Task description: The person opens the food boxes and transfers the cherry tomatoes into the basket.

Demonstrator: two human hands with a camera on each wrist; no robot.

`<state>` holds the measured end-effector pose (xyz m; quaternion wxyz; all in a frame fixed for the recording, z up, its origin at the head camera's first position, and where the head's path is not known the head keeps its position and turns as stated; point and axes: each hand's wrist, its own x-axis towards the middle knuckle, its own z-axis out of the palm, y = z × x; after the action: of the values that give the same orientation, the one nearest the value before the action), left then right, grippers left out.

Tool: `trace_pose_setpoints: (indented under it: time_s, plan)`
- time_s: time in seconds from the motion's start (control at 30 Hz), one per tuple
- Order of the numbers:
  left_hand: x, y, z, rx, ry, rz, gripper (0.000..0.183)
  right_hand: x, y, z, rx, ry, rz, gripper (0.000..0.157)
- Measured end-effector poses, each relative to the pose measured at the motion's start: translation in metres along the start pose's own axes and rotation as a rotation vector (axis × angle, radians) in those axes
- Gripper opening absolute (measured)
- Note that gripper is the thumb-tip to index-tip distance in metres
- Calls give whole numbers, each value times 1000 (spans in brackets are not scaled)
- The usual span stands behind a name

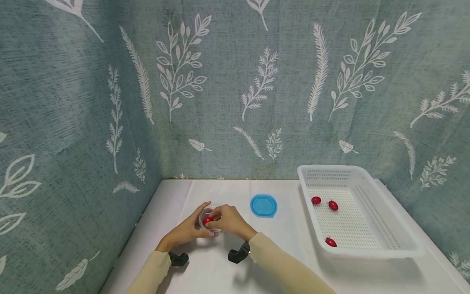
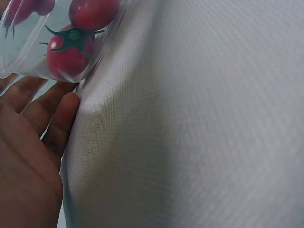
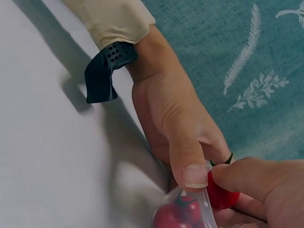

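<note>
white table (image 1: 290,228): right hand (image 1: 229,220) pinches one tomato (image 1: 207,221) (three in basket (image 1: 358,222))

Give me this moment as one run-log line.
left hand: holds clear cup; right hand: pinches tomato at cup mouth; blue lid: on table; white basket: three tomatoes

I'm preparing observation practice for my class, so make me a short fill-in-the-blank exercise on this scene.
1. The person's ____ hand pinches a cherry tomato at the clear container.
2. The lid lying on the table is ____ in colour.
3. In the head view, ____ loose tomatoes show inside the white basket.
4. In that view, the lid lies to the ____ of the basket.

Missing words: right; blue; three; left.
</note>
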<state>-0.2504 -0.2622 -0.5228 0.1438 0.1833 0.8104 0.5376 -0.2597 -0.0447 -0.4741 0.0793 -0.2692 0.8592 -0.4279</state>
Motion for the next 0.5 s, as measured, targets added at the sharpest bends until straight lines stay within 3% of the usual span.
trace_pose_setpoints:
  time_s: [0.5]
  plan:
    - [0,-2,-3,25,-5,20,106,-10,6,-29,-18,42,-27,17]
